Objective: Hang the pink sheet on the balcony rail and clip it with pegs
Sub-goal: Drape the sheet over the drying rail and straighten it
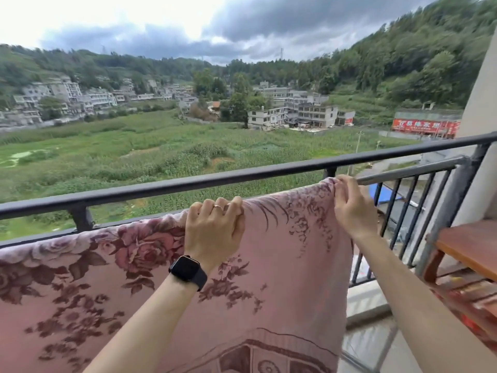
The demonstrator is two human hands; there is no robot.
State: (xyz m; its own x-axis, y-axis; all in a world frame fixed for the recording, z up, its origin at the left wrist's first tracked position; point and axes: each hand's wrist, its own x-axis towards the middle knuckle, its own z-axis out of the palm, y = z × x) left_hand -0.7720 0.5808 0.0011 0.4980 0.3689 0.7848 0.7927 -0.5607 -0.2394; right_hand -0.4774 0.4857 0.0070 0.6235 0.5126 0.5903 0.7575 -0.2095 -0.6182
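The pink sheet (282, 265), printed with dark red roses, drapes over the lower grey bar (390, 176) of the balcony rail and hangs down towards me. My left hand (215, 230), with a ring and a black watch at the wrist, grips the sheet's top fold over the bar. My right hand (352, 208) pinches the sheet's upper right corner on the same bar. The black top rail (188, 184) runs just beyond and above both hands. No pegs are in view.
Black vertical bars (408, 211) fill the railing to the right of the sheet. A wooden chair or table (468, 249) stands at the right, against a beige wall (481, 103). Wet tiles (376, 345) lie below. Beyond the rail there are fields and buildings far below.
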